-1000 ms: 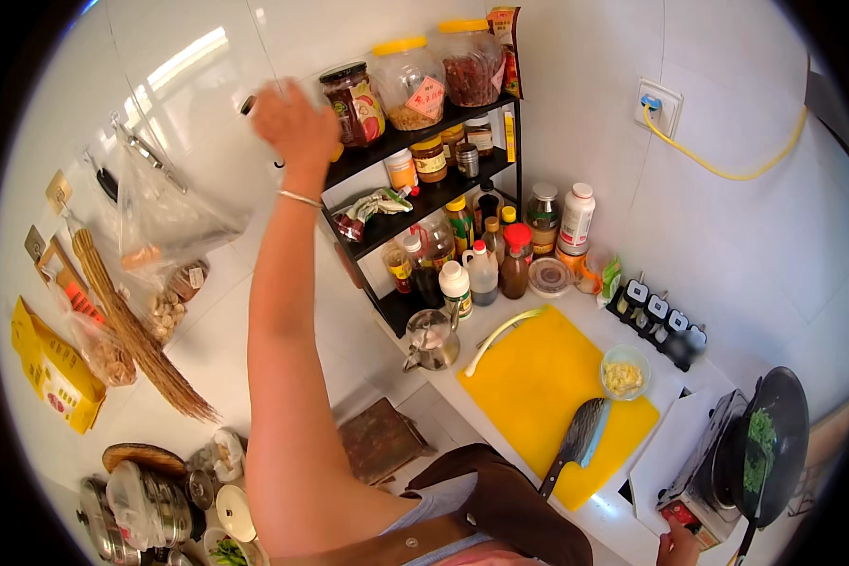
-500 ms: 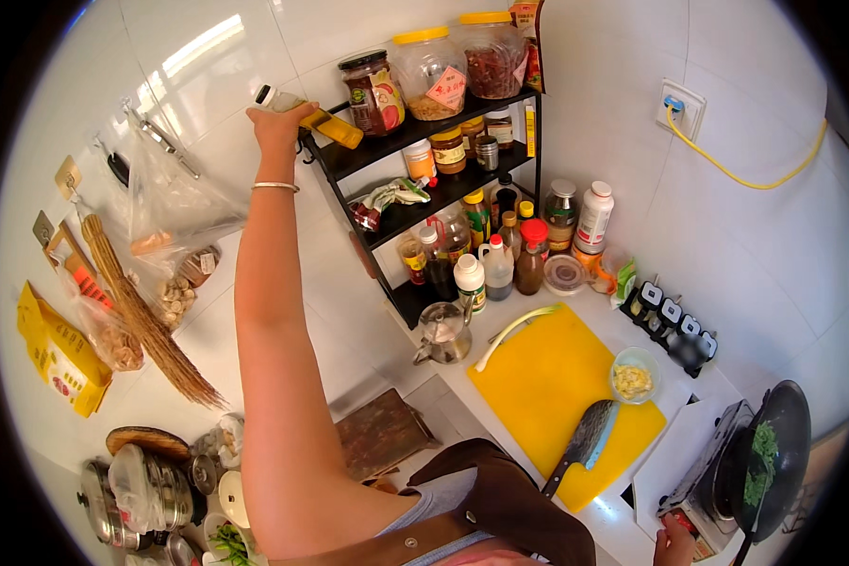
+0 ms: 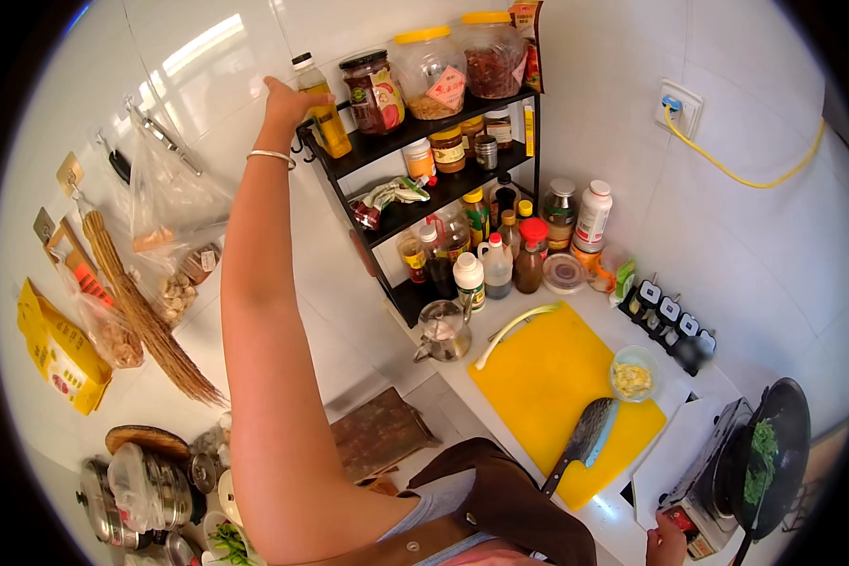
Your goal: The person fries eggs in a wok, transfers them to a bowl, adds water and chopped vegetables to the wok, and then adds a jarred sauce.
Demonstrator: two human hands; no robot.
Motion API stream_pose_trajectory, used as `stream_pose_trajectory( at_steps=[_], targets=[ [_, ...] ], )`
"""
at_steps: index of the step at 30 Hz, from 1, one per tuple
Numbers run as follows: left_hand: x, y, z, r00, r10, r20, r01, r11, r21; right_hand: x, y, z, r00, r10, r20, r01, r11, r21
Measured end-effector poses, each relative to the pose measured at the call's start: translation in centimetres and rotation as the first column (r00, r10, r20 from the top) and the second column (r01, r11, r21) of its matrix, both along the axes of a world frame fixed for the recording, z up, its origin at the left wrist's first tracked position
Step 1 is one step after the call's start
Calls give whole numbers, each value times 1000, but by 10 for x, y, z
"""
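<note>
My left hand (image 3: 295,102) reaches up to the left end of the black rack's top shelf (image 3: 366,148). Its thumb points up and apart, while the stretched fingers touch the side of a bottle of yellow oil (image 3: 328,127). That bottle, with a black-and-white cap, stands nearly upright beside a dark-lidded jar (image 3: 374,94). At the lower edge my right hand (image 3: 666,543), partly cut off, has its fingers curled next to the portable stove (image 3: 703,481); nothing shows in them. A wok with chopped greens (image 3: 781,472) sits on the stove.
A cleaver (image 3: 585,439), a scallion stalk (image 3: 514,335) and a bowl of chopped pale yellow pieces (image 3: 636,374) are on the yellow cutting board (image 3: 528,387). A glass teapot (image 3: 442,330) stands near the rack. Plastic bags (image 3: 174,203) and a straw brush (image 3: 141,302) hang at left.
The oil bottle has gone from tilted in my left hand to nearly upright on the shelf. My left fingers have loosened from it. My right hand has shifted slightly left.
</note>
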State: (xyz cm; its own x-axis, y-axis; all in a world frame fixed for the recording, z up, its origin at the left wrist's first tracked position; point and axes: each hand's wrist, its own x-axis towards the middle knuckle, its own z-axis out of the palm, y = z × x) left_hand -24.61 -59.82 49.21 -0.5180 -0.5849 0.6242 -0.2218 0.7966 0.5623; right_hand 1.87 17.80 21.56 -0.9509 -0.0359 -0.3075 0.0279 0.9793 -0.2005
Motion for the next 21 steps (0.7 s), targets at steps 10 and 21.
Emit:
stream_pose_trajectory(
  at_steps=[10, 21],
  targets=[
    [-35, 103, -56, 964, -88, -251, -35, 893, -448, 16, -3, 3, 994, -66, -90, 58, 995, -84],
    [-108, 89, -67, 954, 231, -193, -223, 973, 61, 30, -9, -7, 988, -60, -140, 43, 992, -120]
  ],
)
